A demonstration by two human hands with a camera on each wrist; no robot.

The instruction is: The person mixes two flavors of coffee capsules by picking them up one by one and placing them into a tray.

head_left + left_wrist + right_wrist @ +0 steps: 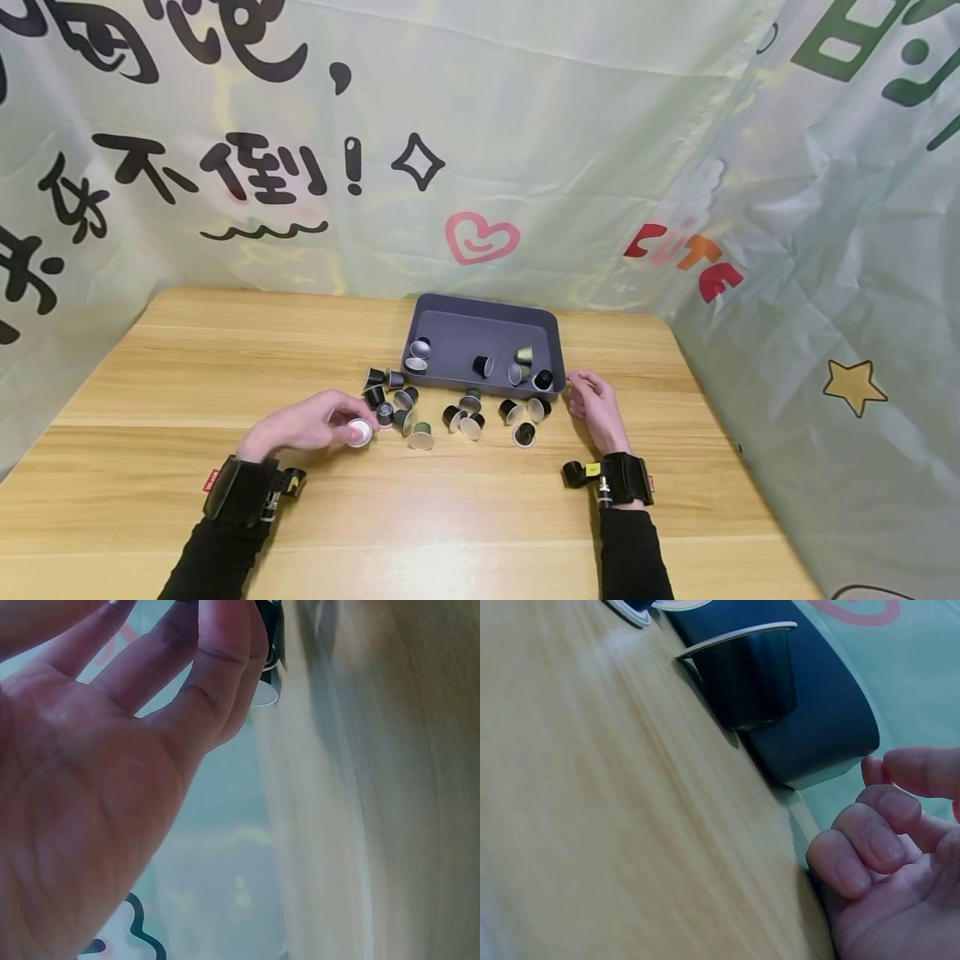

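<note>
My left hand (318, 423) pinches a coffee capsule (360, 432) between thumb and fingers, its pale round lid facing up. Right beside it lies a group of dark capsules (385, 414) on the table. In the left wrist view the palm and fingers (187, 697) hide most of what they hold. My right hand (597, 408) rests by the near right corner of the dark grey tray (487, 322), fingers loosely curled, fingertips right at the rim. A black capsule (746, 675) lies against the tray's outer wall in the right wrist view.
Inside the tray lie several capsules, among them a black one (483, 366) and a green one (523, 355). More capsules are scattered along its front, including a green one (422, 436) and a black one (524, 434). A printed cloth (375, 250) hangs behind the wooden table (420, 525).
</note>
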